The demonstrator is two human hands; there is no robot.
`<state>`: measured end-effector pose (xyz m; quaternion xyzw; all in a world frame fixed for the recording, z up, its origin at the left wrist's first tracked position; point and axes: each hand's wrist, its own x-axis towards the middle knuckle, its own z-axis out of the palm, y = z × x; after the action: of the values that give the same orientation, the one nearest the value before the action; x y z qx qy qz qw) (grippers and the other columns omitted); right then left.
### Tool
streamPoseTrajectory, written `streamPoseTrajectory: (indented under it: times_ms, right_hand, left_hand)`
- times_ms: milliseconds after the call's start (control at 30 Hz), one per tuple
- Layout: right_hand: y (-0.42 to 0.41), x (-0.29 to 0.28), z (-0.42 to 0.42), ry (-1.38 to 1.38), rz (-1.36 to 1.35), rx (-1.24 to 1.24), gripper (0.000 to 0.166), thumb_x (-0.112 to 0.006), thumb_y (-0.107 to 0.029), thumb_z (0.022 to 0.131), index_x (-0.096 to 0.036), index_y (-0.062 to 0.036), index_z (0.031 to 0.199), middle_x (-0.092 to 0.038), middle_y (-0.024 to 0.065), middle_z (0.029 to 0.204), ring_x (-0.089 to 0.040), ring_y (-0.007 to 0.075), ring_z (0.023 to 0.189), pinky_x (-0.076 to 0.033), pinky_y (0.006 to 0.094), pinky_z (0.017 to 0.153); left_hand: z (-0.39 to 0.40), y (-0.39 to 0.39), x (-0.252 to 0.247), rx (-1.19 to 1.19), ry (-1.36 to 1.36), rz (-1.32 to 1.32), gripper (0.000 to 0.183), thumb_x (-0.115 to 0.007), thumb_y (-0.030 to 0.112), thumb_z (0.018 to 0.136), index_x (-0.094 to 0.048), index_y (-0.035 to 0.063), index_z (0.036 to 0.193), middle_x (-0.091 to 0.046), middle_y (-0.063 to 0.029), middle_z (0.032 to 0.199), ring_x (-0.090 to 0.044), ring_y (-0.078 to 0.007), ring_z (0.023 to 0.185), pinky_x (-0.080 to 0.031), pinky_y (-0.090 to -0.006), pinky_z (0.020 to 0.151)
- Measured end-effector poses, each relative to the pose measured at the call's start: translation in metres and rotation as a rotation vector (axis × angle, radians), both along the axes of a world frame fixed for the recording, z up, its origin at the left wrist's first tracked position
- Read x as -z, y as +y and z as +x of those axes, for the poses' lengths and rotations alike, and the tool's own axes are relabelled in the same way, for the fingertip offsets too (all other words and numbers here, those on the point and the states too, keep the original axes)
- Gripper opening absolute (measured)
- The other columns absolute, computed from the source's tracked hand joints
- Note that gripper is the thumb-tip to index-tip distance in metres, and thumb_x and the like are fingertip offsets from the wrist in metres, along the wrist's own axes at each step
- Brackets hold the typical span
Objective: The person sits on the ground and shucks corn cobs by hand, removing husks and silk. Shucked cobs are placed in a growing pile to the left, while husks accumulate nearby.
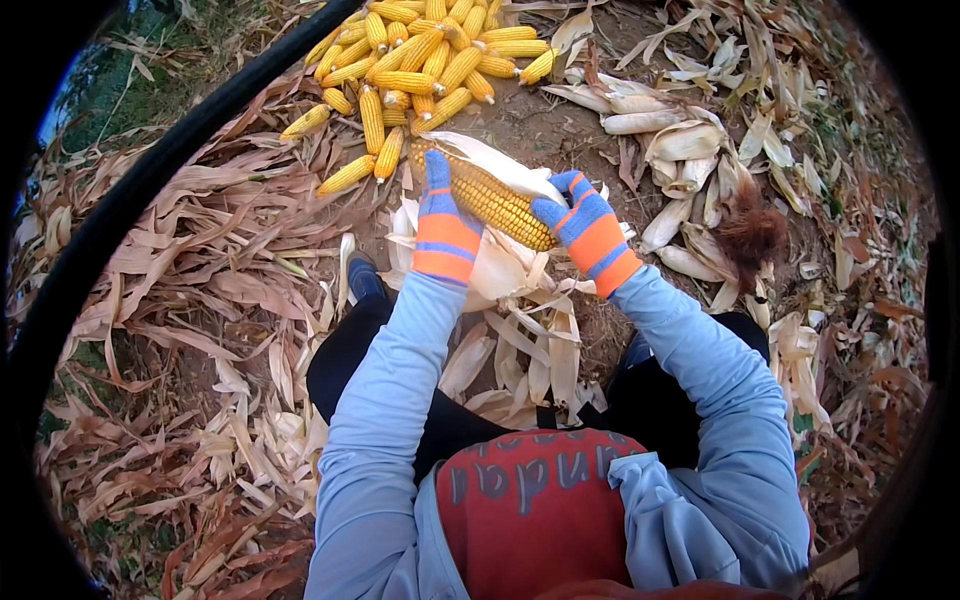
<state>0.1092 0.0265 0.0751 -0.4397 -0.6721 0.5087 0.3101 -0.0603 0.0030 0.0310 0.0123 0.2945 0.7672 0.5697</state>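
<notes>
Between my gloved hands lies a yellow ear of corn (495, 199), tilted down to the right, with a pale husk (491, 161) still along its upper side. My left hand (448, 217), in a blue and orange knit glove, holds the ear's left part, thumb extended upward. At the butt end on the right, my right hand (589, 229) in a matching glove grips the ear and the husk's edge. The fingers under the ear are mostly hidden. Loose husks (502, 277) lie just below it on the ground.
A pile of husked yellow corn ears (427, 64) lies beyond my hands. Ears still in pale husks (686, 150) lie to the right, near a reddish-brown tuft of corn silk (752, 225). Dry leaves (202, 262) cover the ground at the left. A dark curved bar (150, 142) crosses the upper left.
</notes>
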Motion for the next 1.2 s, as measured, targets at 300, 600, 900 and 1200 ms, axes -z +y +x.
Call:
streamPoseTrajectory:
  times_ms: [300,600,900,1200]
  right_hand:
    - [0.003,0.005,0.001,0.204,-0.25,0.04,0.025,-0.055,-0.024,0.08,-0.053,-0.0016,0.092,-0.056,0.0053,0.082,-0.05,0.0105,0.074,-0.042,0.0255,0.067]
    - [0.006,0.008,0.003,0.213,-0.319,0.086,0.028,-0.047,-0.025,0.083,-0.057,-0.0019,0.096,-0.058,0.0062,0.088,-0.051,0.011,0.079,-0.041,0.0225,0.07]
    - [0.029,0.011,0.008,0.271,-0.363,-0.125,0.032,-0.043,-0.027,0.083,-0.055,-0.0055,0.103,-0.058,0.0083,0.096,-0.053,0.0132,0.081,-0.042,0.0244,0.07]
    - [0.009,-0.012,0.003,-0.14,-0.05,-0.233,0.037,-0.052,-0.021,0.079,-0.048,0.001,0.109,-0.058,0.0123,0.094,-0.054,0.015,0.082,-0.042,0.0255,0.073]
  left_hand:
    - [0.001,-0.001,-0.013,0.01,0.138,-0.05,0.047,-0.061,0.029,0.077,-0.043,0.0062,0.114,-0.049,-0.0085,0.107,-0.048,-0.0224,0.097,-0.042,-0.0363,0.084]
    - [-0.001,0.001,-0.008,-0.02,0.136,0.031,0.044,-0.064,0.018,0.074,-0.044,0.0058,0.111,-0.051,-0.0099,0.103,-0.051,-0.0241,0.094,-0.044,-0.037,0.082]
    - [0.011,-0.005,-0.021,-0.05,0.32,-0.046,0.04,-0.067,0.015,0.072,-0.049,0.0037,0.106,-0.054,-0.0069,0.092,-0.055,-0.0182,0.08,-0.048,-0.0313,0.069]
    - [0.009,-0.002,-0.015,-0.128,0.475,-0.193,0.038,-0.07,0.015,0.069,-0.053,0.0035,0.101,-0.056,-0.0054,0.09,-0.056,-0.0154,0.072,-0.049,-0.0278,0.063]
